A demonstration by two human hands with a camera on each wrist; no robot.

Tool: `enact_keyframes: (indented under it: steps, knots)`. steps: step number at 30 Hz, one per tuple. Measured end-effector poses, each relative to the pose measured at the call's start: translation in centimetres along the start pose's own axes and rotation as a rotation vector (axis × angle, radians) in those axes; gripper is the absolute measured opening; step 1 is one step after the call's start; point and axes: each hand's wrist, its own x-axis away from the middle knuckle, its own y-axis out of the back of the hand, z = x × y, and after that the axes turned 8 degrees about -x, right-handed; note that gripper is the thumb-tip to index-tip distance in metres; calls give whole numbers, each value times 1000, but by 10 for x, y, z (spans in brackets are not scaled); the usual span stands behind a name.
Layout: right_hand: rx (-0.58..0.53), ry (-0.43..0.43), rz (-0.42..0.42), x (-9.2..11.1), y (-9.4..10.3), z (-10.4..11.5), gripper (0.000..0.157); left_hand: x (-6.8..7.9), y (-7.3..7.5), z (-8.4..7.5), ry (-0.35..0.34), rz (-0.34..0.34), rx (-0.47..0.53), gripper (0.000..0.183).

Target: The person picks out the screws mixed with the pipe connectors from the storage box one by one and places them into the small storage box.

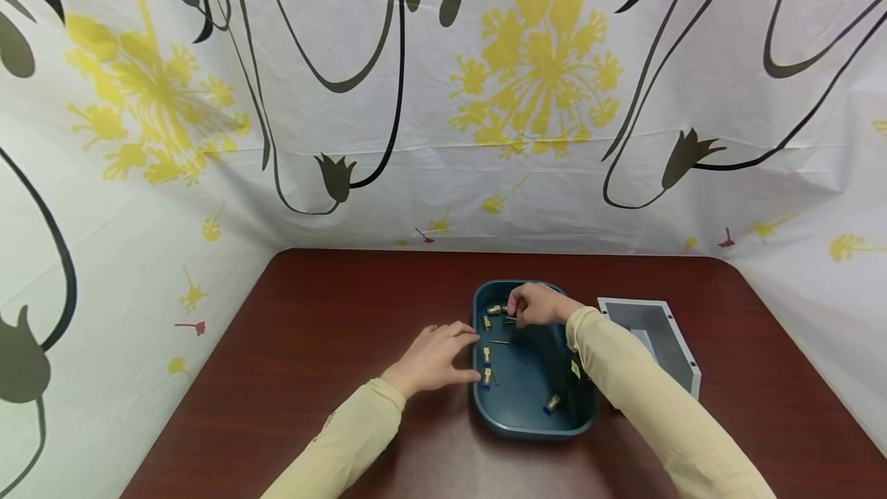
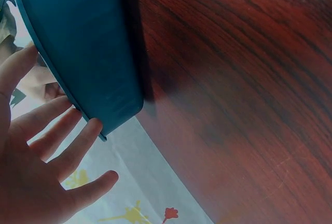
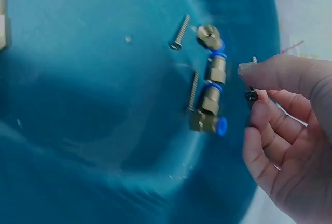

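Observation:
A blue-green tray (image 1: 530, 433) holds brass fittings with blue rings (image 3: 218, 70) and loose screws (image 3: 193, 90). Over its far end, my right hand (image 1: 543, 305) pinches a small screw (image 3: 251, 95) between thumb and fingers, head downward in the right wrist view. The fittings lie mostly along the tray's left side and far end, while one fitting (image 1: 552, 404) is near the front right. My left hand (image 1: 435, 356) rests against the tray's left rim with its fingers spread, seen also in the left wrist view, where the tray's outer wall (image 2: 88, 53) fills the upper left.
A grey open box (image 1: 682, 345) stands just right of the tray, partly behind my right sleeve (image 1: 644, 383). Both stand on a dark red wooden table (image 1: 346, 314). A white patterned cloth (image 1: 430, 122) hangs behind the table's far edge.

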Motion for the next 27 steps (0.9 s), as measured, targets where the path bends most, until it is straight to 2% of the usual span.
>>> enact_keyframes:
  steps: [4,13,27]
  knots:
    - [7,26,-1,8,12,3,12,0,1,0,-6,-6,-1,57]
    - [21,14,-16,25,33,6,11,1,0,-1,-10,-9,-7,58]
    - [35,-15,-73,54,55,-8,11,1,0,-2,-7,-5,-4,58]
